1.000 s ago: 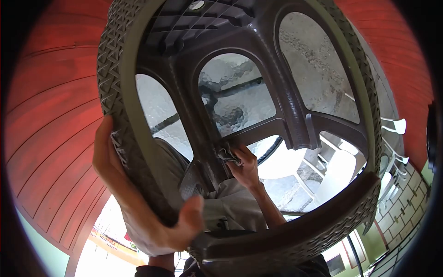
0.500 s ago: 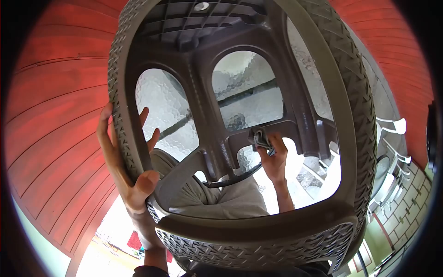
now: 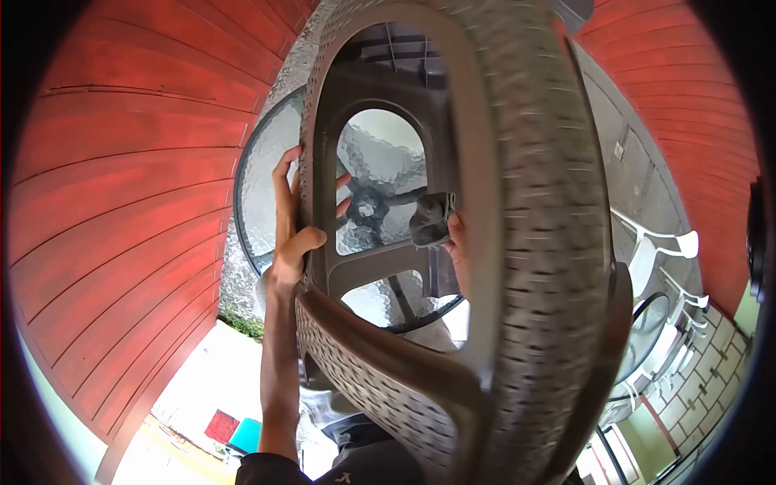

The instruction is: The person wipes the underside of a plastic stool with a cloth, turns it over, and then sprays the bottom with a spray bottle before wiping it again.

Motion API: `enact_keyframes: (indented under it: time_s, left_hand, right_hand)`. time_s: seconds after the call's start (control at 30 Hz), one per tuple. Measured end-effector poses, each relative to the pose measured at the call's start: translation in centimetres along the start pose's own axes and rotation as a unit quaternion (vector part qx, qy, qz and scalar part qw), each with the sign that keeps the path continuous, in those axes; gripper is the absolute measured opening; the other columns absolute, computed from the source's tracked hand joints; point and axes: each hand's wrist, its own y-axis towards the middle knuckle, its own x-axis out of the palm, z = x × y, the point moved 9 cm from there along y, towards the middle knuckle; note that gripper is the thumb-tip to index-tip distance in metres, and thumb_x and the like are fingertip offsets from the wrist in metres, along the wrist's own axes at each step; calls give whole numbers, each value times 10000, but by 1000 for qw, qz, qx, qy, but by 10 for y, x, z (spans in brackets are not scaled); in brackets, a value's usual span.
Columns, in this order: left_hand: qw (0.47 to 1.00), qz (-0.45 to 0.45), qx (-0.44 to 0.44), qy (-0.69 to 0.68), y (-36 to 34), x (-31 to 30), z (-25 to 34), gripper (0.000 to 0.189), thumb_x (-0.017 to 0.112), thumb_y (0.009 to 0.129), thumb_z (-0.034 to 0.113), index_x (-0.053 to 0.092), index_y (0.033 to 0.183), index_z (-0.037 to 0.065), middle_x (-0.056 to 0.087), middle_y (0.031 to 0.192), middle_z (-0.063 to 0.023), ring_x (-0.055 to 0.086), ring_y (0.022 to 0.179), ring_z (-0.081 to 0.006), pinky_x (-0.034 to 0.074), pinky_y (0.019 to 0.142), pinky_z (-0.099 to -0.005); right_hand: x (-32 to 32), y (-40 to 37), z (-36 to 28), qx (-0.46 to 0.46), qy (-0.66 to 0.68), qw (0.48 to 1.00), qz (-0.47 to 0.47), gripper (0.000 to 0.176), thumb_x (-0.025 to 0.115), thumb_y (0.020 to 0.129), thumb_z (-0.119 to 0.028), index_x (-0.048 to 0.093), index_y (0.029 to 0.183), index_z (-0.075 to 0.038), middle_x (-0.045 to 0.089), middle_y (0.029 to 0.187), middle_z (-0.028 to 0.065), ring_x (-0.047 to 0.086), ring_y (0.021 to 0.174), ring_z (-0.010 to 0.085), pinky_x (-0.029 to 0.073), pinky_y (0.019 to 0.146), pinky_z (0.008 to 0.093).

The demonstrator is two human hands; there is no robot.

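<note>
Backdrop: red plank wall (image 3: 129, 202) filling nine to twelve o'clock and again at two o'clock; white furniture (image 3: 667, 246) at three o'clock, small and indistinct

Item 1: brown plastic chair (image 3: 533, 202), woven-pattern surface, lifted close to the camera and turned on its side; occupies centre through five o'clock, underside and arched openings facing the viewer

Item 2: round glass-topped desk (image 3: 263, 174), textured pane, seen at ten o'clock and through the chair's openings

Item 3: left hand (image 3: 291, 218), forearm rising straight from six o'clock, wrist extended; fingers (image 3: 284, 170) laid up along the outer edge of the chair's frame, thumb hooked over the inner edge, clenched on that bar

Item 4: right hand (image 3: 458, 246), just right of centre, largely hidden behind the chair's broad band; visible fingers curled around a dark crumpled cloth (image 3: 430, 218), grasping it

Item 5: cloth, pressed against the inner frame at the centre opening, touching the plastic beside the arch
</note>
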Motion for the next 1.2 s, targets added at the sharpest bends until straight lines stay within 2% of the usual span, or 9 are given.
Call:
enact_keyframes:
  time_s: [0.1,0.23,0.33,0.47,0.53,0.67,0.87,1.0,1.2]
  left_hand:
    - [999,12,-15,39,1,-28,-16,1103,476,546,68,141,1594,148,440,1448,-210,517,1308,-375,457,1059,-463]
    - [985,52,-22,161,-7,-67,-75,928,674,769,42,205,1569,73,500,1381,-200,546,1192,-291,462,1022,-366]
    - [968,89,-129,195,-33,-94,-139,900,652,812,30,168,1571,43,445,1456,-224,506,1287,-299,414,1093,-392]
    - [824,140,128,534,-21,-47,-93,740,677,796,-15,332,1450,-24,442,1416,-258,532,1213,-358,433,1061,-427]
    - [816,211,192,503,-26,-30,-50,586,686,784,-6,456,1322,-46,493,1373,-250,546,1229,-385,435,1081,-432]
    - [948,2,-59,313,5,10,-87,387,795,849,152,619,1122,-58,690,974,-166,707,984,-281,555,875,-391]
    - [932,-74,-177,307,36,48,-128,361,774,910,173,647,1159,-55,714,921,-127,688,912,-130,562,814,-302]
    - [978,-64,-154,124,39,44,-153,287,733,920,50,663,1186,-32,707,1043,-98,656,1012,-108,520,905,-280]
    - [962,-190,-28,193,34,66,-118,333,642,903,-117,657,1218,-12,710,1088,-79,662,1072,-158,501,980,-306]
  right_hand:
    - [11,-4,-16,-59,-131,989,29,341,575,1068,-286,597,1244,5,572,1059,29,511,976,119,428,833,325]
    - [21,-8,-43,-152,-298,940,70,293,592,1070,-293,677,1041,-15,459,743,-65,355,710,55,325,591,252]
    - [11,-1,-10,-53,-126,989,65,270,615,1058,-309,688,1042,-50,451,752,-69,356,708,46,332,615,251]
    - [25,5,3,37,-9,999,16,315,702,1000,-352,706,1092,-52,549,817,-81,442,756,20,376,687,220]
    - [28,9,-5,-2,-47,999,15,311,754,962,-269,697,1144,-24,659,925,-47,536,845,29,419,753,223]
    - [27,13,-4,-37,-115,992,46,251,752,952,-171,701,1143,-16,682,937,-20,560,865,43,433,779,239]
    - [18,20,-6,-40,-69,994,81,172,704,961,-169,684,1014,-6,666,877,-7,564,878,46,437,808,241]
    - [0,29,-4,-36,-13,998,50,139,676,941,-153,655,992,-25,668,1015,48,581,1008,106,425,921,268]
    - [26,35,-22,-49,64,993,-85,351,718,870,-117,615,1202,-62,497,1446,161,470,1376,257,381,1109,399]
